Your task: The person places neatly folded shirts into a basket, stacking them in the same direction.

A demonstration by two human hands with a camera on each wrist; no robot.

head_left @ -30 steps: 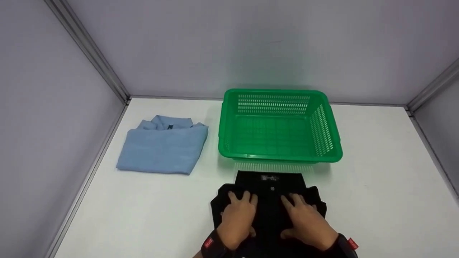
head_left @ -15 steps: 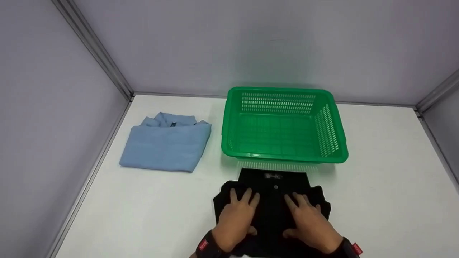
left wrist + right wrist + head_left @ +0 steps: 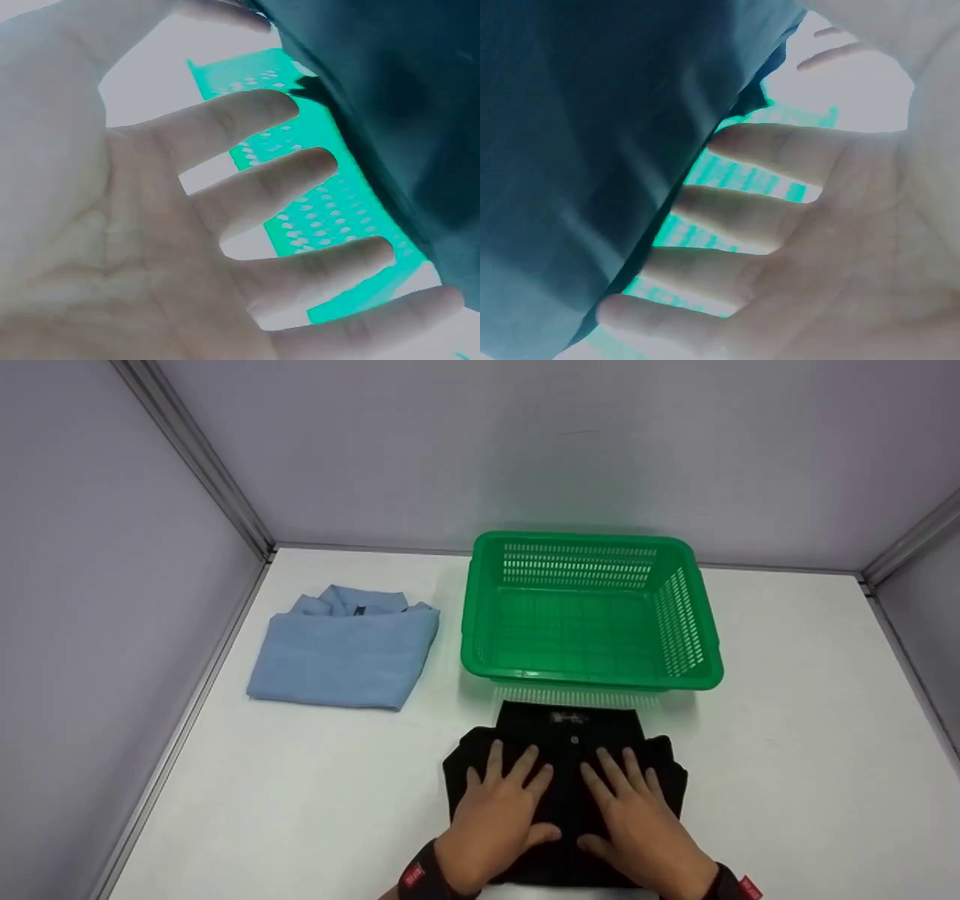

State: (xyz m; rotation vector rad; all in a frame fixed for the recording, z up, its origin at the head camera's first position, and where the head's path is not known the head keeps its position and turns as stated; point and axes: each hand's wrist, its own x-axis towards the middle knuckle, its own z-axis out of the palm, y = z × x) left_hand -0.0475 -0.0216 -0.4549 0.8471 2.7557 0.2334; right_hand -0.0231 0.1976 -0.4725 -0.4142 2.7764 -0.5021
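Note:
A folded black shirt (image 3: 568, 810) lies at the front of the table, its collar toward the back, with a label and a button showing. On its left half rests my left hand (image 3: 499, 814), fingers spread and straight. My right hand (image 3: 637, 821) lies the same way on the right half, thumb pointing inward. Both wrist views show a flat palm, the left palm (image 3: 142, 202) and the right palm (image 3: 855, 232), with extended fingertips at the dark cloth. Neither hand grips any fabric.
Behind the shirt stands a green plastic basket (image 3: 592, 684) with slotted walls, nothing inside. A folded light blue shirt (image 3: 341, 660) lies on the white table (image 3: 300, 795) at the left. Grey panels (image 3: 525, 450) enclose the back and sides.
Both hands have flattened and spread their fingers wider on the black shirt. The head view has shifted slightly. The basket and blue shirt stay in place.

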